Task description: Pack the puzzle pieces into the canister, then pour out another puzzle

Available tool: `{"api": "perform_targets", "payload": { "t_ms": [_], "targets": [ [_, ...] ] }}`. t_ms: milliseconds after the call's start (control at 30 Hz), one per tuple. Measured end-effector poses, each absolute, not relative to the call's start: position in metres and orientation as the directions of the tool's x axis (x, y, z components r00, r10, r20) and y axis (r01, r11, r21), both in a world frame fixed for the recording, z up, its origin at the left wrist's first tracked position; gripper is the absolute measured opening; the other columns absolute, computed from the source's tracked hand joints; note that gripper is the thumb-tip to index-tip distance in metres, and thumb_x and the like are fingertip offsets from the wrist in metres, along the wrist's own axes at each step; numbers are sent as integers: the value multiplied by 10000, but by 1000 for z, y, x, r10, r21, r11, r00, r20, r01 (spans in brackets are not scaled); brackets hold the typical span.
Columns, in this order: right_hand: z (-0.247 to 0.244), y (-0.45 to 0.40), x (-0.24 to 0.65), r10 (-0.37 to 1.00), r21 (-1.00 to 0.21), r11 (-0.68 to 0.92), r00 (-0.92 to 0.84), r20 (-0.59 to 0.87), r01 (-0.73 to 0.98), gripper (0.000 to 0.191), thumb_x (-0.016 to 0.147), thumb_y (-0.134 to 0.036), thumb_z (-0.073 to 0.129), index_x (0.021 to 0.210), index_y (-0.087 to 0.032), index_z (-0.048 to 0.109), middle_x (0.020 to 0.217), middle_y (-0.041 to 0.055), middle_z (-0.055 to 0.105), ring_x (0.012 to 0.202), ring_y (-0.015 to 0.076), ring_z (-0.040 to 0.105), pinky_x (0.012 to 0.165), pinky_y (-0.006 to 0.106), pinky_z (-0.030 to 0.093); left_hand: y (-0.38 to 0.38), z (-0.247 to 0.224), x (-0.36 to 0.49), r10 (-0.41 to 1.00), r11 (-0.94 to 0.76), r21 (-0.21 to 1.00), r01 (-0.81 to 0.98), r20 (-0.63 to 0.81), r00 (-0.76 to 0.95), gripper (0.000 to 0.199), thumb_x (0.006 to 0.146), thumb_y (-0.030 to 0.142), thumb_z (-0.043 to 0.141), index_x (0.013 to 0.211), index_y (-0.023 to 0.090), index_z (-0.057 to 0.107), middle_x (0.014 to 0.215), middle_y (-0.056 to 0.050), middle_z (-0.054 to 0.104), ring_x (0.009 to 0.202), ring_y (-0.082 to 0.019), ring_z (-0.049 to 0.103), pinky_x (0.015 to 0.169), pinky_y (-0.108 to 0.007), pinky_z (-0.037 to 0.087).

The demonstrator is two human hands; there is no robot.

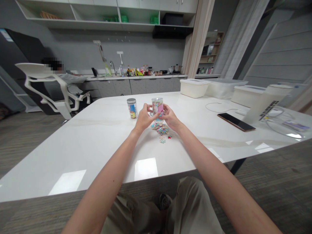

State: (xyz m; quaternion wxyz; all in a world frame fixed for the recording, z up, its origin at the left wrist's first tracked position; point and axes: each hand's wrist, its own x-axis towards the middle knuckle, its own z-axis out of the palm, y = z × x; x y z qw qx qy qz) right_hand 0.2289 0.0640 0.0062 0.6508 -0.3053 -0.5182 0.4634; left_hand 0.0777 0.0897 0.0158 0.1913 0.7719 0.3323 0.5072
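Between my two hands stands a clear jar (157,106) with a colourful pink and green label. My left hand (143,117) grips its left side, the thumb across the front. My right hand (171,117) has its fingers closed on the right side. Just in front of the jar lies a heap of small jigsaw puzzle pieces (161,129), with a few loose ones nearer me, one of them red. Left of my hands, a second jar (132,108) with a grey lid and a blue and yellow label stands upright on the white table (97,139).
A phone (236,122), a tall white bottle (266,105) and cables lie to the right. White plastic boxes (195,88) line the far right edge. Beyond the table's far left, a person (70,79) sits in a white chair (60,87) near the kitchen counter.
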Motion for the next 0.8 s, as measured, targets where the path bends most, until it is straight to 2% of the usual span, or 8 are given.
{"api": "perform_targets", "payload": {
  "t_ms": [200, 400, 567, 667, 800],
  "targets": [
    [6, 63, 227, 933, -874, 335, -3, 359, -352, 619, 474, -174, 827, 1029, -261, 566, 1108, 3, 628, 1077, 215, 581, 971, 379, 483, 90, 17, 77, 721, -693, 669, 269, 651, 238, 389, 779, 418, 654, 804, 230, 314, 1038, -52, 628, 821, -154, 665, 556, -227, 439],
    [5, 62, 225, 969, -910, 204, -59, 241, -360, 519, 577, -290, 827, 1024, -250, 567, 1002, 4, 676, 953, 194, 632, 865, 359, 519, 93, 14, 75, 748, -662, 695, 282, 636, 189, 365, 825, 444, 585, 762, 234, 293, 832, 7, 607, 685, -120, 603, 586, -237, 422],
    [7, 63, 226, 982, -931, 54, -149, 114, -361, 363, 703, -410, 736, 975, -218, 591, 862, 15, 686, 759, 168, 629, 644, 287, 522, 94, 11, 73, 790, -612, 705, 360, 567, 233, 297, 905, 456, 467, 751, 229, 351, 669, 44, 511, 593, -117, 510, 584, -245, 404],
    [11, 63, 228, 981, -908, -19, -183, 64, -419, 316, 775, -483, 638, 939, -215, 607, 772, 12, 674, 690, 165, 624, 492, 244, 460, 95, 7, 75, 791, -611, 723, 323, 547, 272, 260, 916, 452, 447, 799, 225, 396, 725, 25, 537, 657, -133, 546, 651, -264, 442],
    [17, 60, 232, 981, -889, -59, -189, 31, -454, 373, 800, -572, 568, 914, -219, 607, 672, 0, 636, 585, 144, 596, 383, 209, 350, 97, 4, 78, 737, -676, 673, 302, 609, 292, 283, 875, 449, 526, 1013, 203, 505, 1060, -68, 566, 898, -170, 593, 817, -307, 474]
  ]
}}
